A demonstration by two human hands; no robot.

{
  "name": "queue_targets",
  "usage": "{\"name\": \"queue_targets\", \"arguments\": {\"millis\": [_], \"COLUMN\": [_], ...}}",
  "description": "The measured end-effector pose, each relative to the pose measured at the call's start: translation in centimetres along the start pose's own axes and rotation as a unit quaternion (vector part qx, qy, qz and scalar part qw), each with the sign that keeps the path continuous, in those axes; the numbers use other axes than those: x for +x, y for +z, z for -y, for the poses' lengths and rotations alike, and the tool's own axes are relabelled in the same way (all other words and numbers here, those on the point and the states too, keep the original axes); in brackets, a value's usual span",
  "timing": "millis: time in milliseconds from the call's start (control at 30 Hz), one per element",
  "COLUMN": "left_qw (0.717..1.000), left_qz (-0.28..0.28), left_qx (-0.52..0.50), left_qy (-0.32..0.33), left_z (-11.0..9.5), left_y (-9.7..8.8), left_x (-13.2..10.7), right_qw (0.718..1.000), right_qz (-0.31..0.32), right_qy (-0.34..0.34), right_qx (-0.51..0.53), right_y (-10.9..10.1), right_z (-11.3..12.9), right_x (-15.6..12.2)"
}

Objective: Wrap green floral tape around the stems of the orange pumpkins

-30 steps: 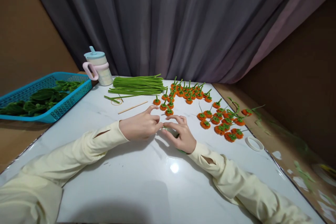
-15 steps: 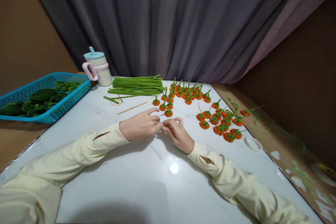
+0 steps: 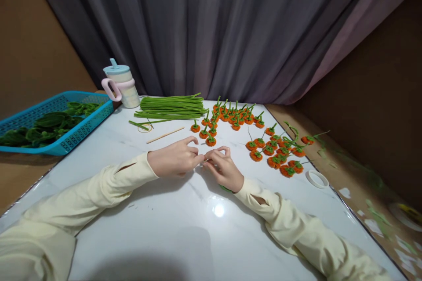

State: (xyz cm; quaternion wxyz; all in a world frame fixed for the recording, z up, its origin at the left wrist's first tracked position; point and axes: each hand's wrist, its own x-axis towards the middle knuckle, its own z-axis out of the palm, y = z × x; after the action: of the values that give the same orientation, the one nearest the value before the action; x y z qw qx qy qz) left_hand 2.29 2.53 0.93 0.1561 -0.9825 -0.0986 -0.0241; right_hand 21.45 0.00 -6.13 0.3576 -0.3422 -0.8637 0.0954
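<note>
Working fingertip to fingertip, a person in cream sleeves brings the left hand [image 3: 178, 158] and right hand [image 3: 227, 171] together over a white marbled tabletop [image 3: 158, 237]. Thumbs and fingers curl nearly closed where they meet; whether anything is pinched between them cannot be told. A green item, partly hidden, shows under the right wrist. Just beyond the fingertips sits a fuzzy orange pumpkin [image 3: 211, 141] with an upright green stem, nearest of a group stretching toward the far edge. More pumpkins [image 3: 273, 161], some trailing thin wires, cluster at right near a white ring [image 3: 311, 183]. A wooden stick [image 3: 165, 135] lies beyond the left hand, with green chenille stems [image 3: 171, 107] stacked farther back. At far left stand a lidded tumbler [image 3: 130, 96] and a blue basket [image 3: 87, 127] holding green leaves [image 3: 52, 119].
</note>
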Motion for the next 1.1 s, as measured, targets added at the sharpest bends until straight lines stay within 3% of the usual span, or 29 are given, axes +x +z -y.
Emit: {"name": "queue_targets", "arguments": {"millis": [167, 367, 700, 900, 1100], "left_qw": [0.997, 0.990, 0.999, 0.999, 0.999], "left_qz": [0.032, 0.055, -0.002, 0.005, 0.019], "left_qx": [-0.071, -0.121, -0.014, 0.041, 0.027], "left_qy": [-0.016, -0.048, -0.046, -0.013, -0.010], "left_z": [-0.16, -0.05, -0.38, -0.44, -0.45], "left_y": [-0.29, -0.18, 0.59, 0.53, 0.53], "left_x": [0.00, -0.11, 0.10, 0.08, 0.08], "right_qw": [0.994, 0.968, 0.973, 0.971, 0.963], "right_qz": [-0.037, -0.090, -0.070, -0.070, -0.071], "right_qy": [-0.073, -0.147, -0.120, -0.128, -0.151], "right_qx": [-0.072, -0.181, -0.185, -0.188, -0.213], "right_y": [-0.02, 0.24, 0.48, 0.55, 0.59], "right_z": [0.10, 0.39, 0.26, 0.45, 0.47], "right_x": [-0.26, -0.60, -0.53, -0.46, -0.56]}}
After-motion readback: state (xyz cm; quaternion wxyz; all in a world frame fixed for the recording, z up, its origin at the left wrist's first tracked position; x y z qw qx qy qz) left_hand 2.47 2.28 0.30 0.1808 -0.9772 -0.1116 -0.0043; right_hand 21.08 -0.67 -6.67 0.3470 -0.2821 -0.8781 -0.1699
